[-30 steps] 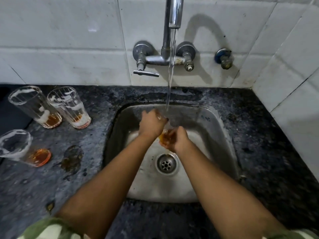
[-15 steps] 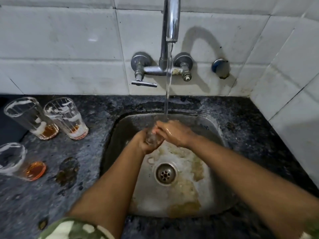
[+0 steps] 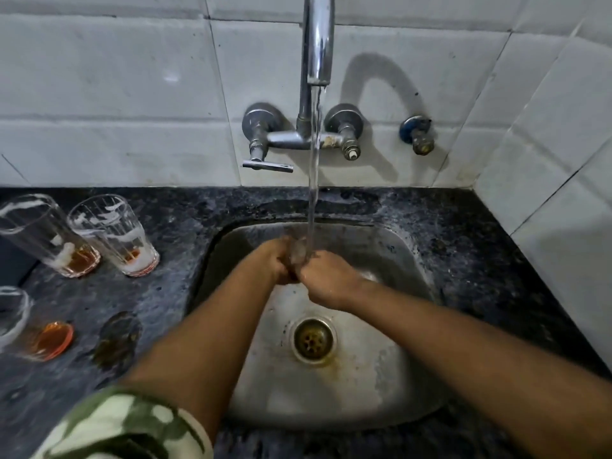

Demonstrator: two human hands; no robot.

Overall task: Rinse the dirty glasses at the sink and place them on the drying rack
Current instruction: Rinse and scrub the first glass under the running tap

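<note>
A clear glass (image 3: 297, 248) is held upright over the steel sink (image 3: 402, 256), right under the running stream from the tap (image 3: 316, 41). My left hand (image 3: 276, 261) wraps its left side and my right hand (image 3: 326, 279) presses on it from the right, so most of the glass is hidden. Three dirty glasses wait on the counter at the left: two upright ones (image 3: 49, 235) (image 3: 114, 235) with foam streaks and amber dregs, and one (image 3: 20, 323) near the left edge, partly cut off.
The black speckled counter (image 3: 470, 246) surrounds the sink; a brown spill (image 3: 116, 339) lies left of the basin. The drain (image 3: 313, 339) sits in the basin's middle. White tiled walls close the back and right. No drying rack is in view.
The amber liquid was tipped out and brown residue washed down the basin. My right hand shifted from under the glass to its right side, and the glass stands upright under the stream.
</note>
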